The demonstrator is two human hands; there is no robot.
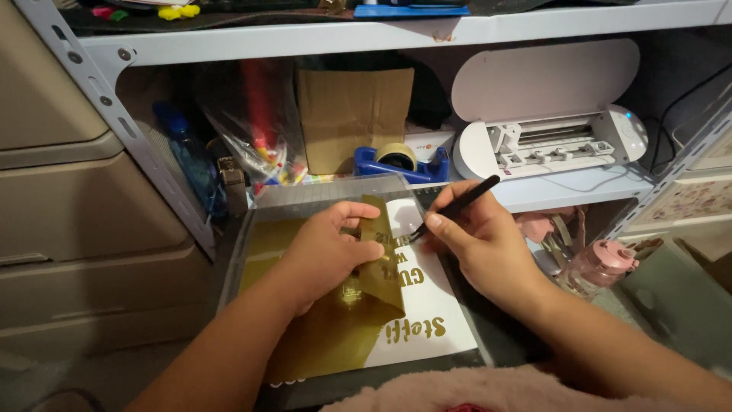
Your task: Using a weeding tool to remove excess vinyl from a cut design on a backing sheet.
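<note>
A dark cutting mat (245, 252) lies in front of me with a gold vinyl sheet (328, 336) on a white backing (450, 320). Gold cut letters stay on the white part. My left hand (324, 252) pinches the lifted edge of the gold vinyl and peels it back over itself. My right hand (480, 236) holds a thin black weeding tool (457, 206), its tip touching the sheet beside the lifted gold edge.
Behind the mat, a grey metal shelf (396, 34) carries a white cutting machine (549, 122) with its lid up, a blue tape dispenser (400, 162), a brown paper bag (352, 114) and a blue bottle (187, 156). Beige drawers (76, 206) stand left; a pink bottle (602, 263) stands right.
</note>
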